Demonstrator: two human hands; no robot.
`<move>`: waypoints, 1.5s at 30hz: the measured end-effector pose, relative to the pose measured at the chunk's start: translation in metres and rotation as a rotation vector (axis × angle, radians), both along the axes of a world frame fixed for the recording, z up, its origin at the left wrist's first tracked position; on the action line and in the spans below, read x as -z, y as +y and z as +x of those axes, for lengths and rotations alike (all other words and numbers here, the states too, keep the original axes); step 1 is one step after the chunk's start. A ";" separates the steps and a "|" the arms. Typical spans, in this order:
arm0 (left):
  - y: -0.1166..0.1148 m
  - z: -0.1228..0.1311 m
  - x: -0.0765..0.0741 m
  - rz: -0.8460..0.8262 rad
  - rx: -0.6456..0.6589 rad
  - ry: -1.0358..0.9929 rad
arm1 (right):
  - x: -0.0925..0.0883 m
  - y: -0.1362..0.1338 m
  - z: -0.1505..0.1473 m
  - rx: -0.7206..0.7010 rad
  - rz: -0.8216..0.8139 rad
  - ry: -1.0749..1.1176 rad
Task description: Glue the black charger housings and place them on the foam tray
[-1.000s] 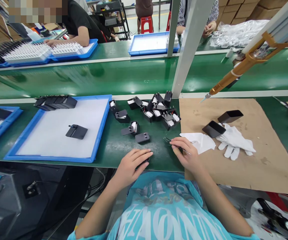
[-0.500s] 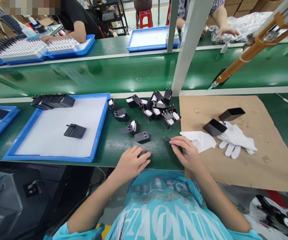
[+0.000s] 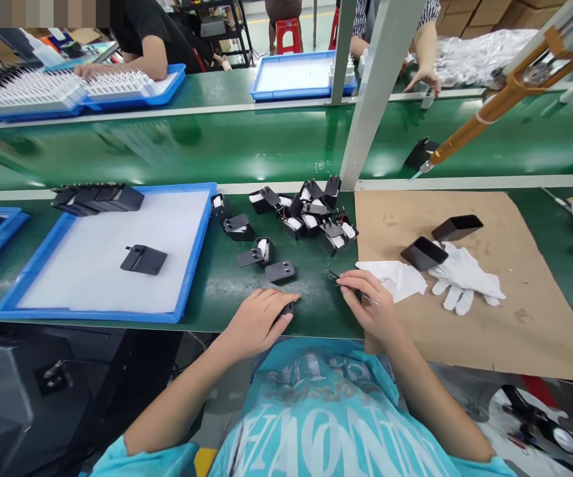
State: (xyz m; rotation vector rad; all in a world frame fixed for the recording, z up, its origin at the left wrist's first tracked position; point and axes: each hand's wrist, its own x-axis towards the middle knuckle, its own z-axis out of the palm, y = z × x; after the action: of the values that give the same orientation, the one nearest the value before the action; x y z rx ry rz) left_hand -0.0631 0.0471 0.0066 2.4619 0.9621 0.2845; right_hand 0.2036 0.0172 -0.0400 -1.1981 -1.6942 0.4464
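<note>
Bench (image 3: 216, 295): L hand (image 3: 254, 319) now flatter on blk pc (image 3: 287, 309); tweezers (image 3: 332, 276) unmoved.

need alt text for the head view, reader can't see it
A person's left hand holds a mostly hidden dark object on a green workbench; the right hand holds tweezers. Beyond the hands lie black cases, with a blue tray left and a white glove right.
</note>
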 end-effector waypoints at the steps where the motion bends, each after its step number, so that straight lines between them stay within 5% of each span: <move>1: 0.001 0.000 0.000 0.001 0.012 0.003 | 0.000 0.000 0.000 -0.002 0.002 -0.001; 9: 0.007 0.003 -0.002 0.060 0.080 0.033 | -0.002 -0.001 0.001 -0.014 0.005 0.000; 20: 0.001 0.006 0.007 0.189 -0.041 0.167 | -0.004 0.000 0.000 -0.001 0.020 0.016; 29: 0.003 0.006 0.011 0.084 -0.037 0.071 | -0.002 0.000 0.000 0.008 0.016 0.017; 32: 0.002 0.003 0.012 -0.099 -0.156 -0.060 | 0.000 0.000 0.001 0.019 0.023 0.031; 36: -0.007 0.009 0.009 -0.770 -0.495 -0.681 | 0.000 -0.001 0.002 0.049 -0.001 0.043; 39: -0.014 0.022 0.004 -1.178 -0.631 -1.104 | 0.001 -0.001 0.003 0.062 -0.015 0.051; 45: -0.015 0.030 -0.007 -1.328 -0.614 -1.331 | 0.005 -0.001 0.004 0.061 -0.006 0.003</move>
State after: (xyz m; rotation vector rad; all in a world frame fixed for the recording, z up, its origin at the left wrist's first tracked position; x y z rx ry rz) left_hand -0.0334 0.0316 0.0139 0.4499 0.7494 0.9152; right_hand 0.2080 0.0165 -0.0445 -1.2499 -1.6499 0.4157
